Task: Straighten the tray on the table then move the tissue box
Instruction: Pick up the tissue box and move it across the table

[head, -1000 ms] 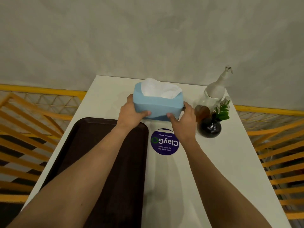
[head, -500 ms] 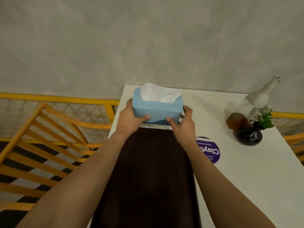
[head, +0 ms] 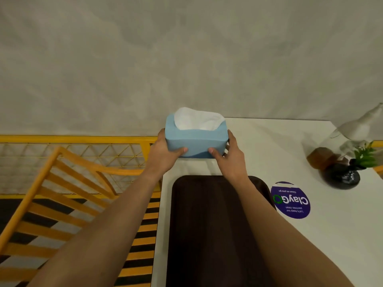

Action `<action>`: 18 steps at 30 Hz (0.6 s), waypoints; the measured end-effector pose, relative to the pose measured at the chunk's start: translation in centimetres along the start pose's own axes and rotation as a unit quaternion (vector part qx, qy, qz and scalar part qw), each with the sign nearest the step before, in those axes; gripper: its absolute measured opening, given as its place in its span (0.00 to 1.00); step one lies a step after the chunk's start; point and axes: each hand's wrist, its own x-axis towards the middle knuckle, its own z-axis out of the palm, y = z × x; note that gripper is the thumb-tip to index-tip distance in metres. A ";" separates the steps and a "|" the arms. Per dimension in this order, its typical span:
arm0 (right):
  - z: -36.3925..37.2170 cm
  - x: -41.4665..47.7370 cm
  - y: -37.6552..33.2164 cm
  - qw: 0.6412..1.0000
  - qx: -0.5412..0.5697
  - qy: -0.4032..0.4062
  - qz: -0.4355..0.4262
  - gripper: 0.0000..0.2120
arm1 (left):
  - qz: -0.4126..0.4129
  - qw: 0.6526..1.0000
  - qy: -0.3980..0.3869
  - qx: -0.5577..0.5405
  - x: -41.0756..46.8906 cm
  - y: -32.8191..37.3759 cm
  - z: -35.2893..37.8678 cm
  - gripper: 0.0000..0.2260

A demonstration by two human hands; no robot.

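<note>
A light blue tissue box (head: 196, 141) with white tissue showing at its top is at the far left corner of the white table (head: 269, 146), just beyond the tray. My left hand (head: 163, 154) grips its left end and my right hand (head: 232, 156) grips its right end. Whether the box rests on the table or hovers just above it, I cannot tell. The dark brown tray (head: 211, 224) lies lengthwise along the table's left side, its edges parallel to the table edge, with my forearms over it.
A round purple ClayGo sticker (head: 290, 200) lies right of the tray. At the far right stand a black vase with a green plant (head: 342, 177), a brown block (head: 321, 157) and a clear spray bottle (head: 360, 129). Orange chairs (head: 62, 183) and a yellow railing (head: 72, 138) border the left.
Both hands have carried the tissue box leftward from the table's middle to its far left corner beyond the tray. The view has swung left with them.
</note>
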 end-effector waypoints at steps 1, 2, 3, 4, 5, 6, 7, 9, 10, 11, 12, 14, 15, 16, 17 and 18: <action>0.2 0.5 0.0 1.000 -0.003 -0.002 0.000 0.39 | -0.003 1.000 -0.001 -0.003 0.5 -0.2 0.0 0.35; 0.4 1.1 0.1 1.000 -0.006 -0.004 -0.001 0.39 | -0.004 1.000 -0.002 -0.006 1.0 -0.4 0.0 0.35; 0.5 1.7 0.2 1.000 -0.008 -0.007 -0.001 0.39 | -0.006 1.000 -0.003 -0.006 1.6 -0.6 0.0 0.36; 0.7 2.4 0.4 1.000 -0.008 -0.011 -0.001 0.39 | -0.008 1.000 -0.004 -0.002 2.2 -0.8 0.1 0.36; 0.9 3.1 0.7 1.000 -0.007 -0.015 -0.001 0.39 | -0.010 1.000 -0.004 0.003 2.9 -1.1 0.2 0.36; 1.1 3.8 0.9 1.000 -0.006 -0.020 -0.001 0.39 | -0.011 1.000 -0.006 0.009 3.5 -1.3 0.3 0.36; 1.3 4.6 1.2 1.000 -0.008 -0.023 -0.001 0.39 | -0.010 1.000 -0.009 0.013 4.2 -1.6 0.5 0.36; 1.8 6.1 1.9 0.999 -0.016 -0.028 -0.002 0.39 | -0.006 1.000 -0.017 0.017 5.5 -2.4 0.9 0.36; 2.0 6.8 2.3 0.999 -0.019 -0.029 -0.003 0.39 | -0.005 1.000 -0.022 0.020 6.2 -2.7 1.2 0.36; 2.3 7.4 2.7 0.999 -0.021 -0.030 -0.005 0.39 | -0.005 0.999 -0.026 0.024 6.8 -3.1 1.4 0.36; 2.5 8.0 3.1 0.999 -0.021 -0.031 -0.005 0.40 | -0.006 0.999 -0.030 0.027 7.3 -3.5 1.6 0.36; 2.9 9.0 3.9 0.999 -0.019 -0.035 -0.001 0.40 | -0.010 0.999 -0.033 0.030 8.4 -4.3 2.1 0.37; 3.1 9.5 4.2 0.999 -0.019 -0.035 -0.001 0.40 | -0.015 0.999 -0.035 0.027 8.8 -4.7 2.3 0.37; 3.3 9.8 4.5 0.999 -0.019 -0.037 -0.001 0.40 | -0.020 0.999 -0.037 0.022 9.2 -5.0 2.5 0.37; 3.6 10.2 4.8 0.999 -0.019 -0.038 0.000 0.40 | -0.022 0.999 -0.040 0.018 9.6 -5.4 2.7 0.37; 3.7 10.4 5.1 0.999 -0.018 -0.039 0.002 0.39 | -0.022 0.999 -0.042 0.016 9.9 -5.7 2.8 0.37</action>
